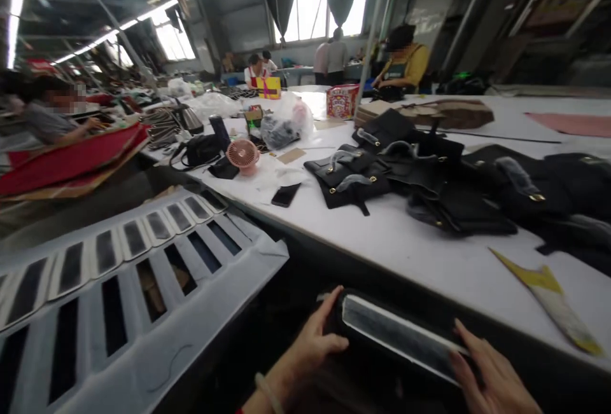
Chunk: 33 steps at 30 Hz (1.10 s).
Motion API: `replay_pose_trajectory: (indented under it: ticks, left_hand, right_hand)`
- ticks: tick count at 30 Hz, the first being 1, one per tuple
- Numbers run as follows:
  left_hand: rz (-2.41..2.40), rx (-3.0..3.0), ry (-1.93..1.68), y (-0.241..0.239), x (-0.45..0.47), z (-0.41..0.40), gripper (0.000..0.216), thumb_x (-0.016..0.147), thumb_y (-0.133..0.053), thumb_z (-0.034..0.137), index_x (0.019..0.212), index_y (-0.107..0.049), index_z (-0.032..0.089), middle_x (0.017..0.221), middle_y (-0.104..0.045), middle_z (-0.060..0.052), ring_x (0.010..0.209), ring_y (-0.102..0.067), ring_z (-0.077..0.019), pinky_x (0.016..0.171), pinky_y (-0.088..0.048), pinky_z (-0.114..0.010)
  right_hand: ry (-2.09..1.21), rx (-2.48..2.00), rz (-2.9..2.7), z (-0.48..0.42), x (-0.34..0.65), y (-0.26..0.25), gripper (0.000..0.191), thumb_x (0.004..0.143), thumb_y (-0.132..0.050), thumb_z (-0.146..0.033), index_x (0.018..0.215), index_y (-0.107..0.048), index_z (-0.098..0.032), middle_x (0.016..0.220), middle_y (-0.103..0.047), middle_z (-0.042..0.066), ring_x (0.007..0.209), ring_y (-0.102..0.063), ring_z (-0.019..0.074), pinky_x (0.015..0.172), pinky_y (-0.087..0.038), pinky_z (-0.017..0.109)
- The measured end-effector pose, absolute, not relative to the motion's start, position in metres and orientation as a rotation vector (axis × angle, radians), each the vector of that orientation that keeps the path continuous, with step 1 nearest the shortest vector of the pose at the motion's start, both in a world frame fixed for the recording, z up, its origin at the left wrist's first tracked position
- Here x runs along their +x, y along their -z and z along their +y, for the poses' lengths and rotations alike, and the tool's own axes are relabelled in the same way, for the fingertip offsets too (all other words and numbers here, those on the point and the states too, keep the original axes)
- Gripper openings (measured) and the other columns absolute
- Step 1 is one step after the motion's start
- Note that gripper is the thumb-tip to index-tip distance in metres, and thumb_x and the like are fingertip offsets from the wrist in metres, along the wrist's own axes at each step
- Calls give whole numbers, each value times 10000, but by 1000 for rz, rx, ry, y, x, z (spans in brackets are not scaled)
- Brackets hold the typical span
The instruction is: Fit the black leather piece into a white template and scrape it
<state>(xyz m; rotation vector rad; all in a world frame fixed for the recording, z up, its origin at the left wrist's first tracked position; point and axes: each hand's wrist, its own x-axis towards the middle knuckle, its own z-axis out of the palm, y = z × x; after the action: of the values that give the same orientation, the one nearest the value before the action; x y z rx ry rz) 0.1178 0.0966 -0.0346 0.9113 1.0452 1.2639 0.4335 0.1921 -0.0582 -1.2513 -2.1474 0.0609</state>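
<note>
Low in the head view, I hold a black piece, likely part of a bag, with a long dark panel (396, 331) edged in white facing up. My left hand (310, 344) grips its left end, thumb and fingers closed around the edge. At the opposite end, my right hand (487, 369) has its fingers pressed against the piece. Its underside is lost in shadow. To the left lies a pale sheet (191, 312) with slot-like openings, and a row of white-bordered dark panels (133, 239) rests along it.
On the white table (382, 248) lie several black bags (344, 175) with wrapped handles, a yellow-and-grey pointed piece (548, 299), a phone (285, 194) and a pink fan (243, 154). The table edge runs just beyond my hands. Other people (405, 61) work farther back.
</note>
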Motion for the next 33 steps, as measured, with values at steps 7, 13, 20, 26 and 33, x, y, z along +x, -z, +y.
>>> replay_pose_trajectory:
  ticks: [7,13,20,26,33]
  left_hand:
    - [1120,835,-1249,21,116,100,736,744,-609,157,1450,-417,228,1526,-404,-31,1427,-306,-287,1200,-172,-435]
    - [1282,873,-1297,25,132,104,694,775,-575,164,1449,-416,200,1493,-455,-57,1394,-372,-275,1188,-236,-402]
    - [1262,726,-1332,20,134,103,647,781,-588,230,1417,-473,200,1460,-498,-58,1374,-401,-298,1165,-286,-419]
    - [1339,619,-1310,12,132,114,482,864,-550,329,1323,-586,186,1369,-591,-66,1311,-481,-306,1143,-321,-426]
    - [1481,952,-1368,33,144,111,476,960,-428,428,1380,-511,219,1430,-529,-76,1342,-445,-257,1152,-317,-367]
  right_hand:
    - [69,-1239,-2177,191,416,41,555,979,-380,-506,1391,-475,-147,1201,-636,156,1058,-610,332,924,-470,482]
    - [61,-1252,-2190,188,418,41,561,978,-386,-508,1395,-472,-143,1207,-633,151,1074,-603,337,936,-466,483]
    - [65,-1261,-2172,187,417,41,563,976,-397,-501,1448,-408,-196,1225,-623,124,1091,-592,325,955,-451,470]
    - [28,-1250,-2172,187,420,42,572,973,-408,-506,1460,-391,-205,1268,-604,110,1112,-583,323,986,-427,461]
    - [-51,-1310,-2113,185,419,47,553,955,-456,-476,1446,-412,-227,1284,-602,112,1149,-565,351,1013,-419,524]
